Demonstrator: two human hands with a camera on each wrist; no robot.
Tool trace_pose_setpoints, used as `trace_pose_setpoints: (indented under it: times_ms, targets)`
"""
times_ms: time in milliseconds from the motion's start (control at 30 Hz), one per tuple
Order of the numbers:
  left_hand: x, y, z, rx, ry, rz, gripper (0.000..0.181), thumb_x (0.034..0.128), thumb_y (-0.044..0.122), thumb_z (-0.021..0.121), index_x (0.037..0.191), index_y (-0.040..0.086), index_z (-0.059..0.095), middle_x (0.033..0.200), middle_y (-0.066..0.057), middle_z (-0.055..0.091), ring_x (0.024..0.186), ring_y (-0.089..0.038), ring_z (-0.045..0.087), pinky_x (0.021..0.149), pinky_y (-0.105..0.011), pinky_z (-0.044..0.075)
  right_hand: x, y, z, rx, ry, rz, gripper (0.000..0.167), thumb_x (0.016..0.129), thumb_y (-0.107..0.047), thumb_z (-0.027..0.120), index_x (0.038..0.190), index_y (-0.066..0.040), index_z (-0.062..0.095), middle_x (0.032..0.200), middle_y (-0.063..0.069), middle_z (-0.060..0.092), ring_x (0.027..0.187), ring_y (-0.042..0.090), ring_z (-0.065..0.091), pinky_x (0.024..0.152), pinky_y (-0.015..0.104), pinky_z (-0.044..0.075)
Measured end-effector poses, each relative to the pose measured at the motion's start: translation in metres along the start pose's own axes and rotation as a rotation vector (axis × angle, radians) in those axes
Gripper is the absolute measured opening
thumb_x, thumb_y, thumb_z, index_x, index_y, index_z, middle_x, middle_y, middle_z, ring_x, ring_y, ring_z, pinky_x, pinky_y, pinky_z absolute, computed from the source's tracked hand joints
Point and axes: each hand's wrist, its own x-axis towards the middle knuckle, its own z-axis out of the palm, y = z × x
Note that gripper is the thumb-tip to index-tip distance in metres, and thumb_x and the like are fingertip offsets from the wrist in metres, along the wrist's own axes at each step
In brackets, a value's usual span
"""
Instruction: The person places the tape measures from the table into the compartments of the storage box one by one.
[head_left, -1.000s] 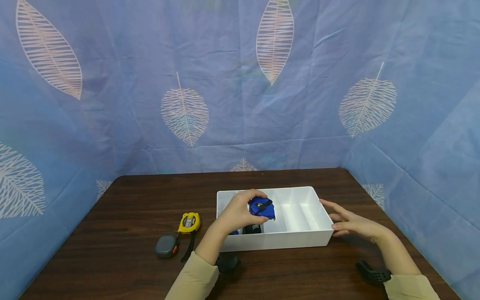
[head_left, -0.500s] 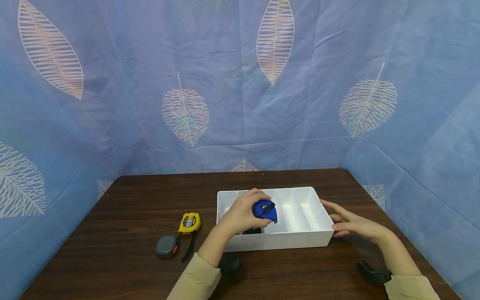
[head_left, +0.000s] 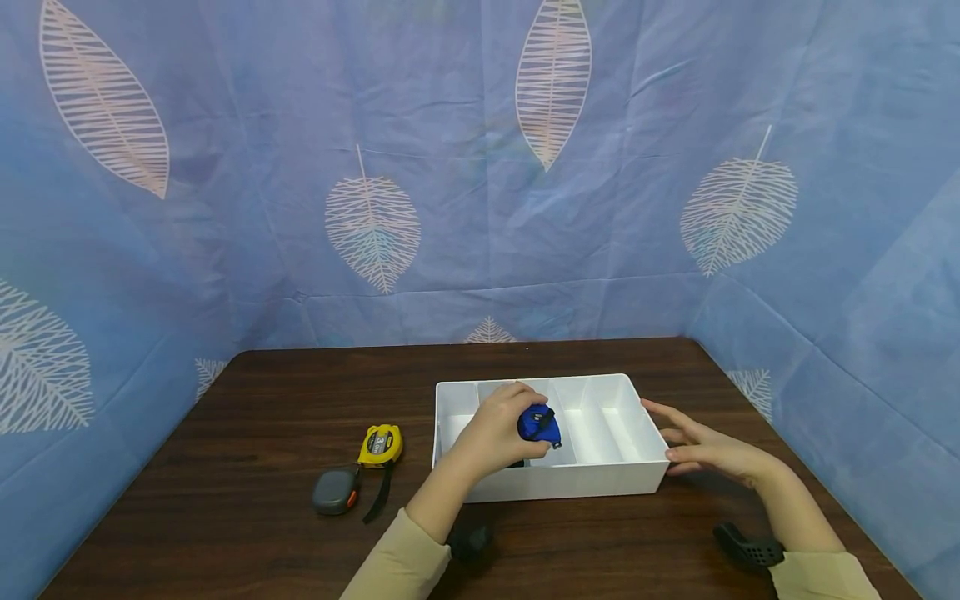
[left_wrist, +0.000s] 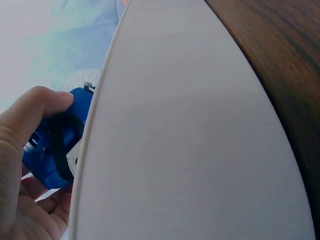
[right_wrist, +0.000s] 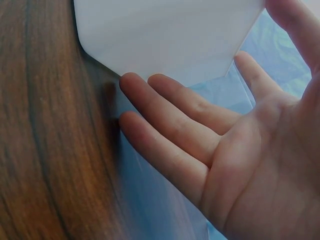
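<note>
In the head view my left hand (head_left: pixel 497 427) pinches a blue tape measure (head_left: pixel 539 424) between thumb and fingers, over the middle of the white divided tray (head_left: pixel 570 481). The left wrist view shows the blue tape measure (left_wrist: pixel 55 140), with a dark strap, in the left hand (left_wrist: pixel 25 165) beside the tray's wall (left_wrist: pixel 180 125). My right hand (head_left: pixel 708 448) touches the tray's right end, its fingers spread; in the right wrist view the fingers of the right hand (right_wrist: pixel 240 145) lie against the white wall (right_wrist: pixel 170 35). A dark item in the tray is mostly hidden behind the left hand.
On the dark wooden table (head_left: pixel 300 400), left of the tray, lie a yellow tape measure (head_left: pixel 381 445) with a black strap and a grey tape measure (head_left: pixel 334 491). A blue leaf-patterned cloth (head_left: pixel 450 208) hangs behind and at the sides.
My left hand has moved a little to the right over the tray with the blue tape measure, covering more of the dark item. My right hand and the tray look still.
</note>
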Motion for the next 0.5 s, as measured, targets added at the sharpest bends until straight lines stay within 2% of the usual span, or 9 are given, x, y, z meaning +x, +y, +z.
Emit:
trace_pose_setpoints:
  times_ms: [267, 500]
  targets:
    - [0.0, 0.0031, 0.004, 0.093, -0.026, 0.011, 0.057, 0.0743, 0.031, 0.08, 0.124, 0.01, 0.062, 0.119, 0.001, 0.058, 0.108, -0.015, 0.05, 0.085, -0.027, 0.048, 0.0002, -0.0031, 0.002, 0.008, 0.013, 0.015, 0.074, 0.1, -0.009, 0.044, 0.155, -0.016, -0.004, 0.146, 0.039, 0.013, 0.121, 0.027, 0.05, 0.09, 0.049, 0.045]
    - [0.0, 0.0071, 0.0089, 0.149, -0.052, 0.032, 0.057, 0.0749, 0.034, 0.082, 0.124, 0.011, 0.063, 0.116, 0.001, 0.059, 0.103, -0.015, 0.051, 0.088, -0.026, 0.046, 0.0003, -0.0036, 0.002, 0.01, -0.002, 0.002, 0.073, 0.1, -0.008, 0.043, 0.154, -0.015, -0.006, 0.145, 0.038, 0.019, 0.12, 0.03, 0.051, 0.091, 0.051, 0.044]
